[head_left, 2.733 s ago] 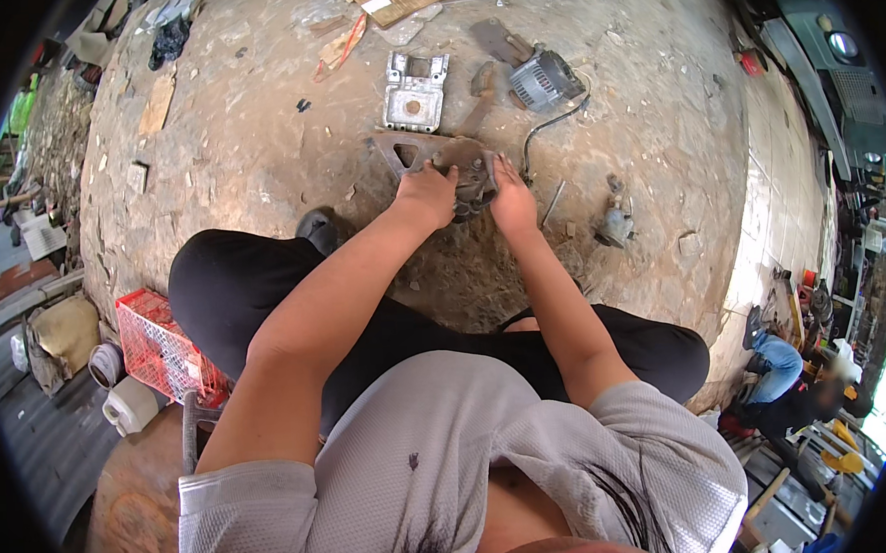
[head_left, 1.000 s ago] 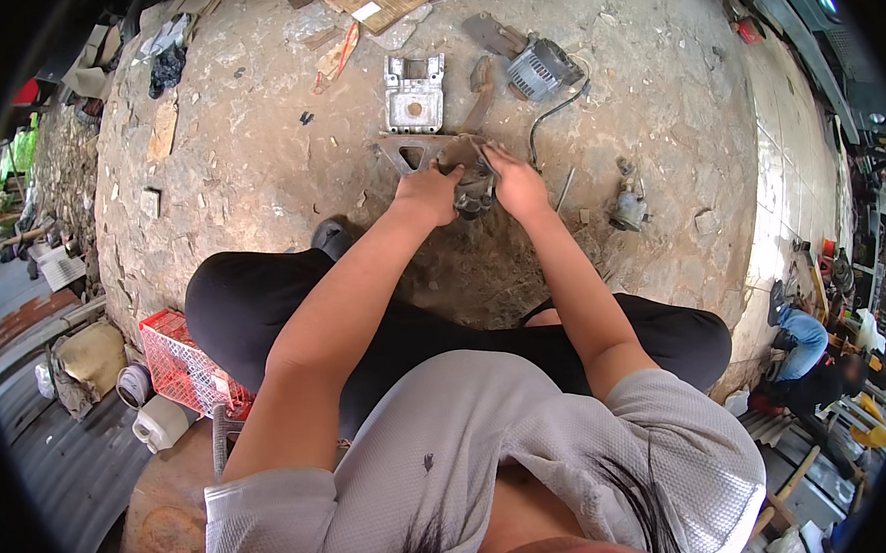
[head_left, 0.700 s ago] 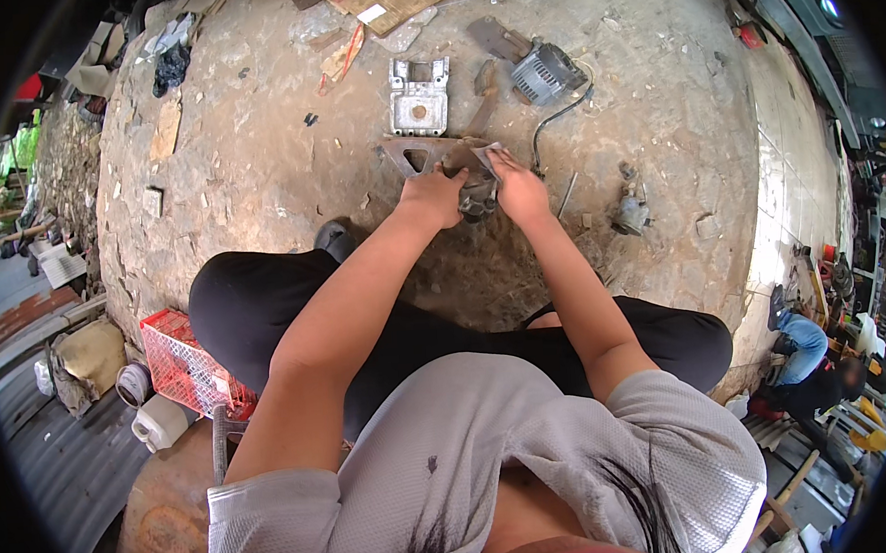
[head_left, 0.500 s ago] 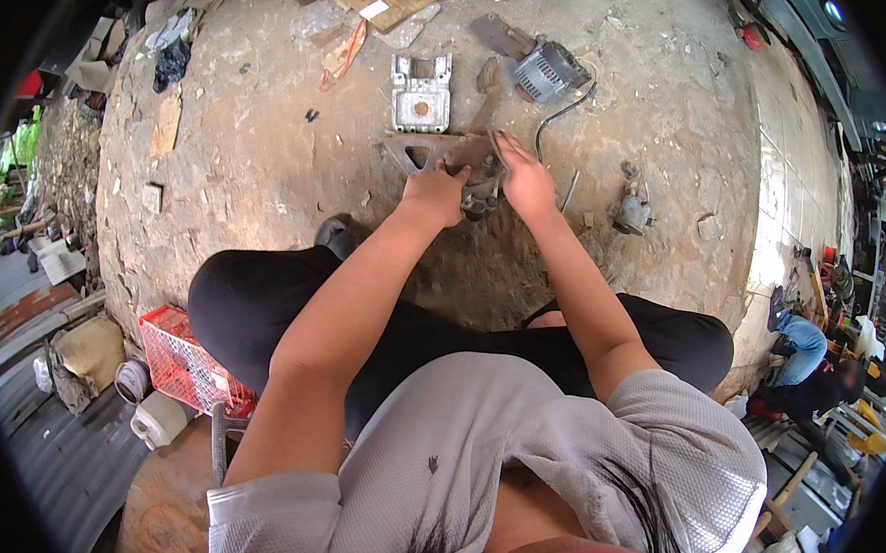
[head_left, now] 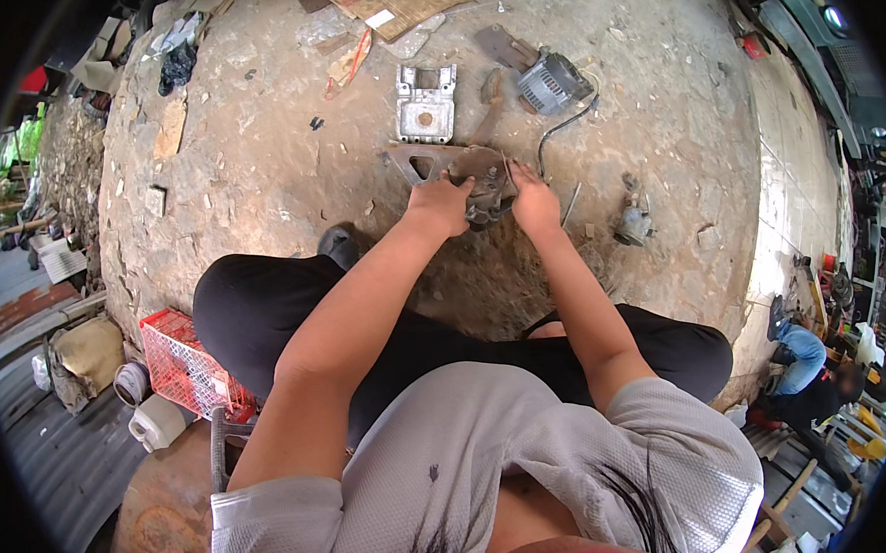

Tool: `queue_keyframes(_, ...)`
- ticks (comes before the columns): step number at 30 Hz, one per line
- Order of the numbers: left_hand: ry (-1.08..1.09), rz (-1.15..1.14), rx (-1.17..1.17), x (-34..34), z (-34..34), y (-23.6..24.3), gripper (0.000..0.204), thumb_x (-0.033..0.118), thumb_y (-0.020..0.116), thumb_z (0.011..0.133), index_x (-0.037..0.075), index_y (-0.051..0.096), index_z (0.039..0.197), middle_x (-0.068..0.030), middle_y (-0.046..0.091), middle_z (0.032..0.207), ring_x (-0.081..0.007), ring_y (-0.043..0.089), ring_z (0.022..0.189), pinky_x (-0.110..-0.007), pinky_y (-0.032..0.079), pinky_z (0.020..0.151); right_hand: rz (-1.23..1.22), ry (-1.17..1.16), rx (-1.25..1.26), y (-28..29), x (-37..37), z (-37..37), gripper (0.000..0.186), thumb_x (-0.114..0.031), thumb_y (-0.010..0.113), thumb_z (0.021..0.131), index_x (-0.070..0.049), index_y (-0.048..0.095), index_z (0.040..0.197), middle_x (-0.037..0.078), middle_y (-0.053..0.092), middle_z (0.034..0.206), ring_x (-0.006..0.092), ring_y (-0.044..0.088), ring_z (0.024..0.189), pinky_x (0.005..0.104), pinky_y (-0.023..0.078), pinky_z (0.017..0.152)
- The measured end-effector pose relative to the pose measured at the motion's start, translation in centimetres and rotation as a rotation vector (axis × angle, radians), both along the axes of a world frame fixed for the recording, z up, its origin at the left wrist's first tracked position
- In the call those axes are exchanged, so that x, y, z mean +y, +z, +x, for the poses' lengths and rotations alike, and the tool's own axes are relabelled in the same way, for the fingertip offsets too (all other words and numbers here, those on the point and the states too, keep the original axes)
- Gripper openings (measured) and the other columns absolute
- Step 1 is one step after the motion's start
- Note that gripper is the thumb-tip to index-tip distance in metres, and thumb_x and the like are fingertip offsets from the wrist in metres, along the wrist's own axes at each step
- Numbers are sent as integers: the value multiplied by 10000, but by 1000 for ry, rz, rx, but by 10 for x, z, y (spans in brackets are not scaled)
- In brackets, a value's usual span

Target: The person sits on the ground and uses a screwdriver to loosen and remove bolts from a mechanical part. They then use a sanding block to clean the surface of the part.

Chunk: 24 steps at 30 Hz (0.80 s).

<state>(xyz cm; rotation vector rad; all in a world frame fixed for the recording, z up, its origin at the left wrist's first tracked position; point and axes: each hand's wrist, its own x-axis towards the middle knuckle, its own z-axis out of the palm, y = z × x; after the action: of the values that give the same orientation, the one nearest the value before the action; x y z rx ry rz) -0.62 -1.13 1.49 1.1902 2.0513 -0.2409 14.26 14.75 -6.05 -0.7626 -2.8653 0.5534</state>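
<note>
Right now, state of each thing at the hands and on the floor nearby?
Rusty metal part: gripped by the left hand; right hand at its right edge
Silver housing: lying on the floor, not held
Grey ribbed unit: on the floor, not held
Black cable: lying curved
Thin rod: lying loose
Small metal fitting: on the floor, not held

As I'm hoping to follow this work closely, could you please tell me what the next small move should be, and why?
I would probably slide the right hand slightly along the right side of the rusty metal part, since it rests against that side while the left hand grips the part from the left.
</note>
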Motion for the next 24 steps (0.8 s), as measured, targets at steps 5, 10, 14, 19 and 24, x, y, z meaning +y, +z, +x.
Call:
queue_keyframes(5, 14, -29, -30, -2, -1, 0, 944, 487, 763, 912, 332, 254, 1691, -224, 275, 1721, -345, 582, 1397, -466, 521, 1109, 69, 177, 121, 39, -24, -17, 618, 60, 540, 867, -130, 630, 1448, 66, 592, 1539, 250, 556, 1428, 373, 538, 1089)
queue_keyframes(10, 14, 6, -9, -2, 2, 0, 947, 489, 763, 911, 337, 250, 1691, -215, 280, 1722, -352, 593, 1382, -471, 519, 1112, -36, -109, -86, 14, 0, -3, 667, 73, 542, 852, -139, 612, 1480, 67, 585, 1542, 234, 551, 1430, 360, 532, 1115)
queue_keyframes(14, 13, -6, -12, -4, 0, -3, 934, 489, 762, 912, 334, 265, 1688, -220, 317, 1703, -352, 591, 1383, -469, 519, 1112, 17, 125, 119, 45, -20, -19, 673, 65, 530, 861, -137, 587, 1500, 80, 557, 1566, 248, 552, 1429, 388, 532, 1112)
queue_keyframes(19, 20, -6, -12, 1, 2, 2, 935, 482, 765, 916, 338, 260, 1689, -205, 289, 1720, -343, 591, 1385, -451, 518, 1112, -35, -23, 6, 4, -7, -5, 642, 80, 525, 852, -118, 632, 1453, 83, 611, 1510, 257, 556, 1425, 385, 523, 1117)
queue_keyframes(24, 18, 8, -5, -2, 0, -5, 949, 508, 771, 901, 338, 266, 1687, -211, 290, 1717, -355, 596, 1376, -455, 521, 1111, -27, 99, 114, 12, -13, 0, 619, 86, 539, 844, -95, 648, 1425, 79, 593, 1535, 260, 544, 1438, 387, 519, 1112)
